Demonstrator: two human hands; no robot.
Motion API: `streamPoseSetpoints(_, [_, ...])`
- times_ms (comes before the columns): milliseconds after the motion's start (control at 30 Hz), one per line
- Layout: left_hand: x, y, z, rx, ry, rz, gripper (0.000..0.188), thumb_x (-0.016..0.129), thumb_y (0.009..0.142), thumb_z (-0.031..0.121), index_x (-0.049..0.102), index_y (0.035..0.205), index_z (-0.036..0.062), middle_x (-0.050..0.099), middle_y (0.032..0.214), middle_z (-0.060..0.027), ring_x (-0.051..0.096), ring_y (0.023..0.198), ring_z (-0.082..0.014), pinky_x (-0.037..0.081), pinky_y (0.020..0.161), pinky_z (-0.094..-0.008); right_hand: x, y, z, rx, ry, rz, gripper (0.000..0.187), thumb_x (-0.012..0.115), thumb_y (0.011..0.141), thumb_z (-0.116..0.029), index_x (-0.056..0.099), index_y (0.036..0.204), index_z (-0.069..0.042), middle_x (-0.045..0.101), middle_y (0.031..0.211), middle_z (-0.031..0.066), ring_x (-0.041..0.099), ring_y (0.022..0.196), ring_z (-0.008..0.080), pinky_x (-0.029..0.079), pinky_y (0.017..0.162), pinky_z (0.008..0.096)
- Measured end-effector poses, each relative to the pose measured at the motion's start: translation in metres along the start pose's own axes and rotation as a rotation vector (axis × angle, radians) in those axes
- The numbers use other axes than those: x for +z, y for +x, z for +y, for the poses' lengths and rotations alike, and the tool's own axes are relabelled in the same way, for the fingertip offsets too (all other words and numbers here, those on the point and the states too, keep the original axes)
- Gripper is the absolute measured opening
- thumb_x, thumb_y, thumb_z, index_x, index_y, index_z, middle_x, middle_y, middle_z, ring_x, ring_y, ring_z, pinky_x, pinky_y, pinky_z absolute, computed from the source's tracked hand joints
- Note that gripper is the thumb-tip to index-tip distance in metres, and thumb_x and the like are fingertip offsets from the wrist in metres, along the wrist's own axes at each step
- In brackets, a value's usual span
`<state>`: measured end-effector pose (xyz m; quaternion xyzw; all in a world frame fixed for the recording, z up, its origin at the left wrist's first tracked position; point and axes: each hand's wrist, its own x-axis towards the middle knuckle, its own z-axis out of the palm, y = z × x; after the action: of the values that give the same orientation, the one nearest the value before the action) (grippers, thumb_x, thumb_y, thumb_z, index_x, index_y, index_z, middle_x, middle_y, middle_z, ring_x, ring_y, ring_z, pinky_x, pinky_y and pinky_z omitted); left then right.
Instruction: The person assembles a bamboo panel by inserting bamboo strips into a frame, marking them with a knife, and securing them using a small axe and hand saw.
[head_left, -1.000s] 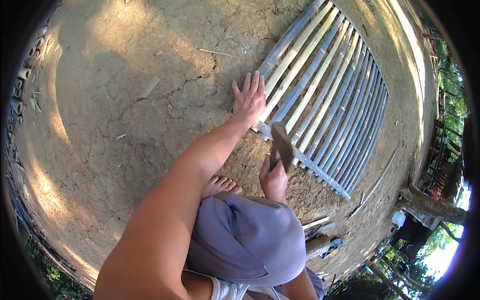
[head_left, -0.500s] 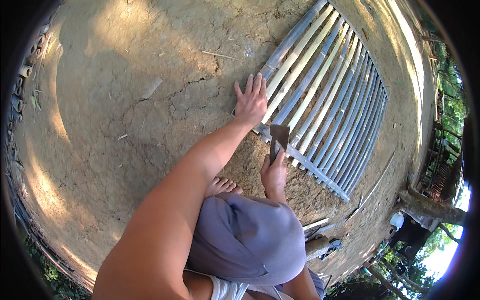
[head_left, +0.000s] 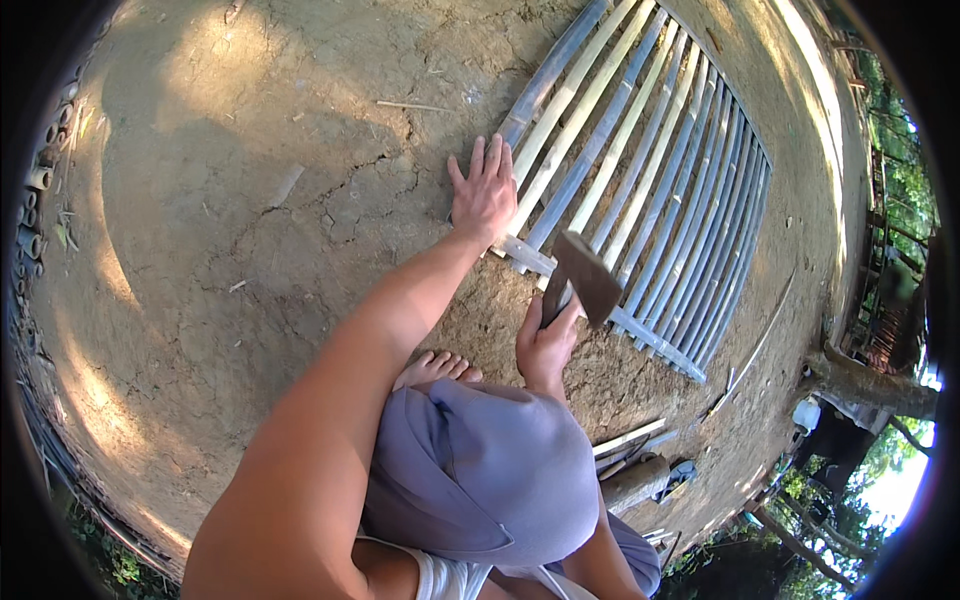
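Observation:
A slatted bamboo panel (head_left: pixel 573 97) lies on the ground ahead of me, its light and dark strips set side by side. A flat crosspiece (head_left: pixel 660 348) runs across its near end. My left hand (head_left: pixel 484 195) rests flat at the panel's near left corner, fingers stretched out and a little apart. In my right hand (head_left: pixel 545 345) is the handle of a hatchet (head_left: pixel 590 278). Its dark, blocky metal head is lifted over the near crosspiece, tilted to the right, and hides part of the strips behind it.
My bent knee in grey cloth (head_left: pixel 490 470) and a bare foot (head_left: pixel 437 368) are close below the panel. Cut bamboo pieces and a short log (head_left: pixel 635 483) lie to the right. Cracked bare earth (head_left: pixel 250 200) spreads left. A tree trunk (head_left: pixel 870 385) stands far right.
The hatchet head has turned from upright to tilted rightward, and stands higher over the crosspiece. My left hand stays at the panel's corner. The whole view has shifted slightly.

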<state>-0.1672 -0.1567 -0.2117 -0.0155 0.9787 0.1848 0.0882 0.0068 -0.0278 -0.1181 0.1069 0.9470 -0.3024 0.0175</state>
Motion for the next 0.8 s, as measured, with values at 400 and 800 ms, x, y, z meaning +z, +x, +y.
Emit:
streamPoseSetpoints(400, [-0.004, 0.018, 0.013, 0.105, 0.074, 0.148, 0.058, 0.048, 0.104, 0.029, 0.040, 0.159, 0.0112, 0.028, 0.170, -0.0075, 0.025, 0.157, -0.0301, 0.024, 0.119, -0.0692, -0.017, 0.033, 0.013, 0.254, -0.124, -0.374, 0.045, 0.065, 0.097, -0.032, 0.053, 0.126, 0.000, 0.072, 0.088, 0.0267, 0.072, 0.076, 0.0477, 0.058, 0.069, 0.0552])
streamPoseSetpoints(800, [-0.011, 0.022, 0.008, 0.129, 0.081, 0.222, 0.054, 0.048, 0.105, 0.027, 0.045, 0.155, 0.0076, 0.044, 0.161, -0.0128, 0.041, 0.149, -0.0316, 0.035, 0.116, -0.0573, -0.281, -0.143, 0.158, 0.612, 0.037, -0.732, 0.037, 0.076, 0.087, -0.036, 0.071, 0.090, 0.000, 0.073, 0.068, 0.0097, 0.073, 0.063, 0.0243, 0.058, 0.068, 0.0404])
